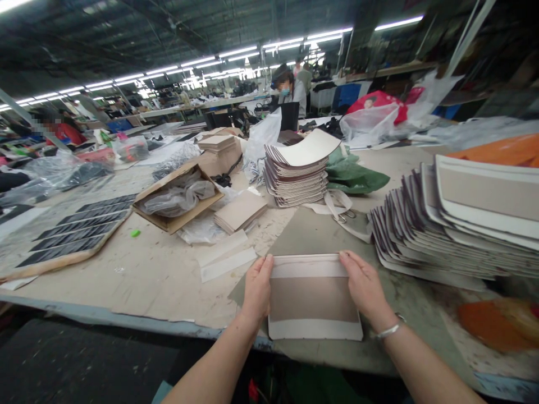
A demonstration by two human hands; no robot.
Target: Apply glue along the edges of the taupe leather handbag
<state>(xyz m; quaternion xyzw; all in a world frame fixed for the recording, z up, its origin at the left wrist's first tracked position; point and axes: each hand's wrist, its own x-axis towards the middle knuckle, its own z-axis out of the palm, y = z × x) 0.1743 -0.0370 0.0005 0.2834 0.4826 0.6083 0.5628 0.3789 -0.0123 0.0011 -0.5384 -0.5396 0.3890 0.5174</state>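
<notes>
A flat taupe panel with white bands along its top and bottom (314, 297) lies on a grey-green mat (311, 233) near the front edge of the worktable. My left hand (256, 289) grips its left edge, with the fingers curled over the top left corner. My right hand (365, 286) grips the right edge the same way; a bracelet sits on that wrist. To the right, a long fanned stack of similar panels (446, 224) lies within reach. A second curved stack (297, 171) stands behind the mat.
An open cardboard box with plastic bags (179, 196) and a board of black strips (76, 230) lie to the left. A small pile of taupe sheets (240, 212), white strips (225, 258), a green bag (353, 175) and scissors (343, 214) are nearby. Other people work farther back.
</notes>
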